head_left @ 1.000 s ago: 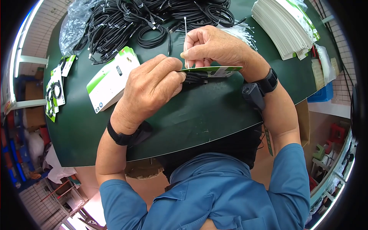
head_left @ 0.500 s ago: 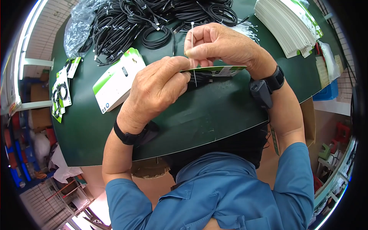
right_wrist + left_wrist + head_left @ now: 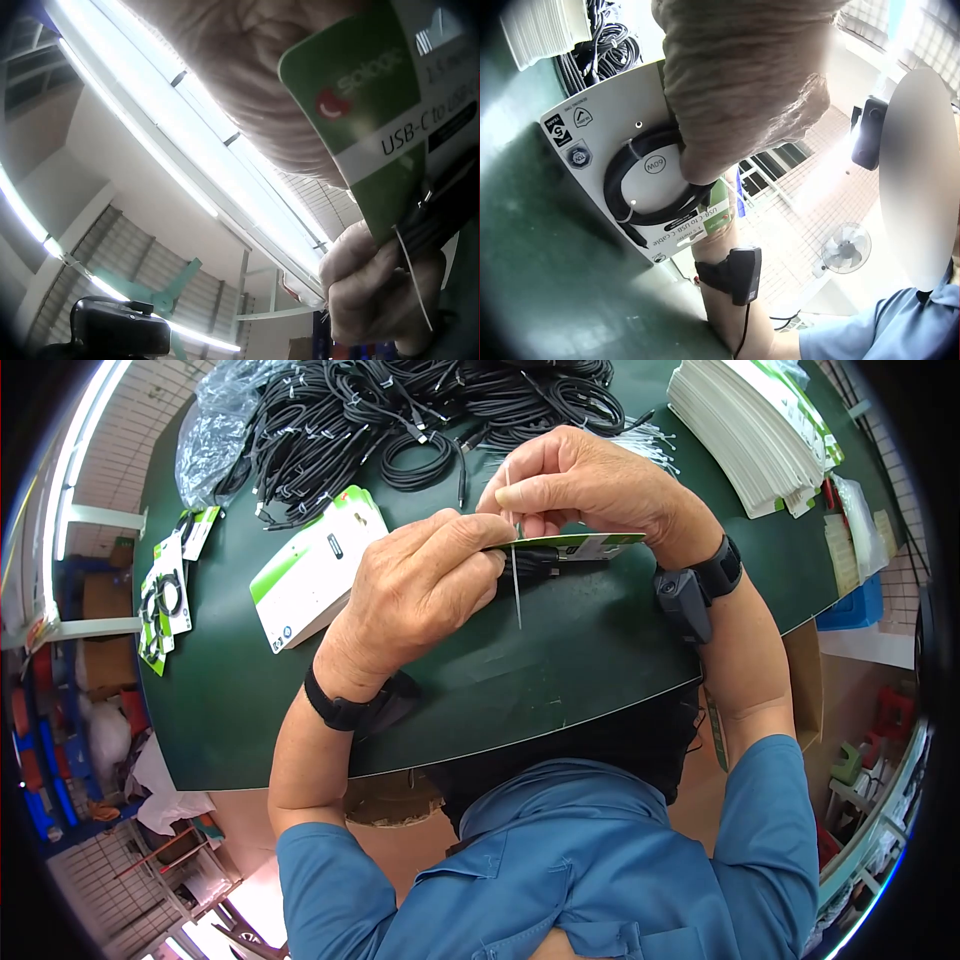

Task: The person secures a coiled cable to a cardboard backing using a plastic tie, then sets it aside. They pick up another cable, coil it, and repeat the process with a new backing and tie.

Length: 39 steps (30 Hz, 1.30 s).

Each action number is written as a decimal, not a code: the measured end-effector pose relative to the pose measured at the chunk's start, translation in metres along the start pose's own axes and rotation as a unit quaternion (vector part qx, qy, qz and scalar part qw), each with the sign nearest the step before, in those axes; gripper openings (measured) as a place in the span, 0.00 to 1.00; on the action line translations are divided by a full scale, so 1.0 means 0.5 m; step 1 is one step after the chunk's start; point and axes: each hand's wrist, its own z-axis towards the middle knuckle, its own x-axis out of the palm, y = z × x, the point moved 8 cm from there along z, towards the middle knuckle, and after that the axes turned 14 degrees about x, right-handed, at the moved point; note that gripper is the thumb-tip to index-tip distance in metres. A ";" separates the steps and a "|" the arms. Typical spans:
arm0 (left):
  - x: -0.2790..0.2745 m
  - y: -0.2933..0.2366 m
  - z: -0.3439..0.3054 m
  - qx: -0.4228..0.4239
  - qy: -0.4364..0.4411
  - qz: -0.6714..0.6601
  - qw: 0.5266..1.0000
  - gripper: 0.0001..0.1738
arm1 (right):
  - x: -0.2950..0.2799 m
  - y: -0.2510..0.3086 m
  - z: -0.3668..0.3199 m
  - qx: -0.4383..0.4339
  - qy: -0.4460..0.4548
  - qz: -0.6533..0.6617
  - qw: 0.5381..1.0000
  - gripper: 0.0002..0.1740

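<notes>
My left hand (image 3: pixel 415 595) grips a white and green retail card (image 3: pixel 600 548) at its left part, with a coiled black USB-C cable (image 3: pixel 613 176) lying against the card's printed face. A thin white cable tie (image 3: pixel 517 595) passes through the card, its tail sticking out on the cable side towards the body. Behind the card, my right hand (image 3: pixel 590 485) pinches the tie's other end between thumb and forefinger. In the right wrist view the tie's tail (image 3: pixel 412 281) hangs beside the left hand's curled fingers.
A heap of black cables (image 3: pixel 350 435) lies at the back, with loose white ties (image 3: pixel 650 448) to its right. A card stack (image 3: pixel 315 570) is at left, a taller one (image 3: pixel 745 440) at back right. Cards with cables (image 3: pixel 165 600) lie on the left edge, near a plastic bag (image 3: pixel 220 435).
The tie has gone down through the card, so its tail now reaches well out on the cable side and little stands above the right fingers. The left hand still holds the card.
</notes>
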 end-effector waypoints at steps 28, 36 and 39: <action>-0.004 0.090 -0.071 -0.307 -0.098 -0.261 0.910 0.08 | -0.076 0.008 -0.014 0.004 -0.089 0.052 0.995 0.17; 0.023 0.119 -0.107 -0.393 -0.137 -0.319 0.851 0.07 | -0.050 0.122 -0.101 -0.199 -0.265 -0.142 0.933 0.11; 0.035 0.113 -0.117 -0.422 -0.145 -0.344 0.826 0.06 | 0.028 0.125 -0.091 -0.226 -0.257 -0.266 0.901 0.10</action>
